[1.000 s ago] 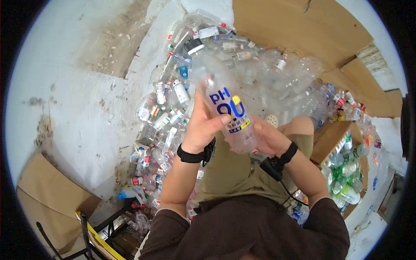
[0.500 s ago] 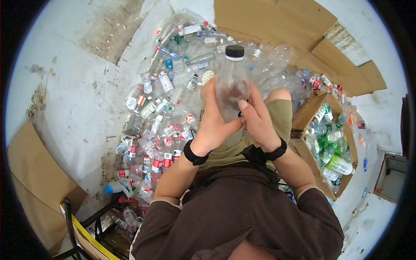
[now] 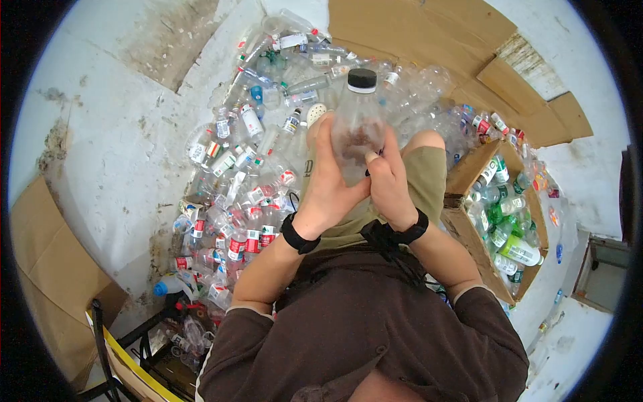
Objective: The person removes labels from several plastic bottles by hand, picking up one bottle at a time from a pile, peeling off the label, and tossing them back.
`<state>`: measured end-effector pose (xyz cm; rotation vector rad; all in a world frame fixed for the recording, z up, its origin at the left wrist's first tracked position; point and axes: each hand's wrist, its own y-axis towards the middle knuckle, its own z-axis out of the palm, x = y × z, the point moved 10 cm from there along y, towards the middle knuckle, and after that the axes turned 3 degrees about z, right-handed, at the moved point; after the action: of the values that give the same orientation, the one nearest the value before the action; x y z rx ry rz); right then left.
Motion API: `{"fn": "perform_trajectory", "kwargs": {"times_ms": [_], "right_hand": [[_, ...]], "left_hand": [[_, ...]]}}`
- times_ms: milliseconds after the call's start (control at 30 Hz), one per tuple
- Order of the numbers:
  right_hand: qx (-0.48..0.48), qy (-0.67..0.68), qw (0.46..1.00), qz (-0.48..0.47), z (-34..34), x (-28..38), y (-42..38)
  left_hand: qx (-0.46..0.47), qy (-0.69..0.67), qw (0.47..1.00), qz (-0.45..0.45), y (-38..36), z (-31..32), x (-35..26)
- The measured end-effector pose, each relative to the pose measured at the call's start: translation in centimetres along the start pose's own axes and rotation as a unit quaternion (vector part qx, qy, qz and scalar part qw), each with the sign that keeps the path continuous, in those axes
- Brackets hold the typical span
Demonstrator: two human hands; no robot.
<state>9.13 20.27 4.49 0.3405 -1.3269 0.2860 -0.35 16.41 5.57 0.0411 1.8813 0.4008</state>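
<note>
A clear plastic bottle (image 3: 355, 120) with a black cap stands upright between my two hands, in front of my lap. No label shows on its near side. My left hand (image 3: 328, 194) is wrapped round its left side and lower part. On the right side, my right hand (image 3: 390, 184) grips it, the thumb lying against the near face. The bottle's base is partly hidden behind my fingers and thumbs. Both wrists carry black bands.
Heaped plastic bottles (image 3: 251, 244) spread along my left and ahead. At my right a cardboard box (image 3: 455, 221) holds green and clear bottles. Flattened cardboard (image 3: 422, 33) leans at the back wall. A black metal frame (image 3: 100, 335) stands at lower left.
The view has shifted slightly, so the surroundings sit a little further left. Both hands keep hold of the bottle, which stays in nearly the same position.
</note>
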Motion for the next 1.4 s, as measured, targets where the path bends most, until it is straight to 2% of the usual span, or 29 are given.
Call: {"fn": "perform_trajectory", "kwargs": {"times_ms": [267,367,433,467,533,567,633,667,733,833,967,1067,1167,1233,1267,1333,1367,1400], "right_hand": [[0.029,0.024,0.999,-0.009,-0.5,0.2,-0.5],[0.017,-0.034,0.999,-0.017,-0.4,1.4,-0.7],[0.006,-0.003,1.000,0.025,-0.3,1.4,-0.8],[0.005,-0.002,1.000,0.025,-0.4,1.2,-0.7],[-0.016,0.044,0.997,0.059,-1.8,0.2,-0.3],[-0.014,0.044,0.997,0.059,-2.4,0.2,-0.1],[0.047,0.137,0.985,0.096,-2.1,-0.4,-0.2],[0.047,0.139,0.984,0.097,-2.4,-0.4,-0.3],[0.089,0.209,0.969,0.094,-2.2,0.1,-1.3],[0.126,0.227,0.962,0.089,-1.9,0.3,-1.3],[0.145,0.264,0.950,0.078,-2.4,0.1,-1.7],[0.144,0.297,0.940,0.083,-2.4,-0.1,-0.9],[0.151,0.270,0.948,0.073,-2.2,0.6,-0.9],[0.094,0.156,0.980,0.076,-2.7,0.8,-0.9],[0.087,0.160,0.980,0.074,-2.5,0.7,-1.1],[0.040,-0.100,0.994,-0.007,-2.3,1.6,-1.3],[0.040,-0.163,0.986,-0.017,-1.9,2.0,-1.4],[0.031,-0.156,0.987,-0.015,-1.8,2.5,-1.4]], "left_hand": [[0.012,0.016,1.000,0.024,0.3,0.0,-1.5],[-0.009,0.069,0.997,0.043,0.3,0.1,-1.2],[-0.062,0.238,0.962,0.116,0.4,-0.5,-2.8],[-0.061,0.238,0.962,0.116,0.2,-0.5,-3.1],[0.000,0.273,0.958,0.085,0.1,0.4,-4.3],[-0.002,0.273,0.958,0.085,0.3,-0.2,-4.2],[0.075,0.118,0.987,0.076,0.6,-0.8,-3.4],[0.075,0.119,0.987,0.075,0.4,-1.3,-3.2],[0.125,0.040,0.991,-0.019,-0.8,-0.9,-1.8],[0.175,0.033,0.983,-0.052,-1.6,0.0,-2.1],[0.188,0.026,0.981,-0.032,-1.7,0.3,-3.2],[0.223,0.026,0.971,-0.079,-1.6,0.8,-2.0],[0.202,0.059,0.977,-0.033,-1.6,0.8,-1.2],[0.200,-0.023,0.979,-0.005,-1.7,1.4,-0.2],[0.208,-0.021,0.978,-0.005,-1.8,1.8,0.2],[0.115,-0.096,0.989,-0.006,-1.0,1.0,0.1],[0.126,-0.092,0.988,-0.008,-1.0,1.4,0.1],[0.117,-0.168,0.978,-0.039,-0.9,1.5,0.6]]}}
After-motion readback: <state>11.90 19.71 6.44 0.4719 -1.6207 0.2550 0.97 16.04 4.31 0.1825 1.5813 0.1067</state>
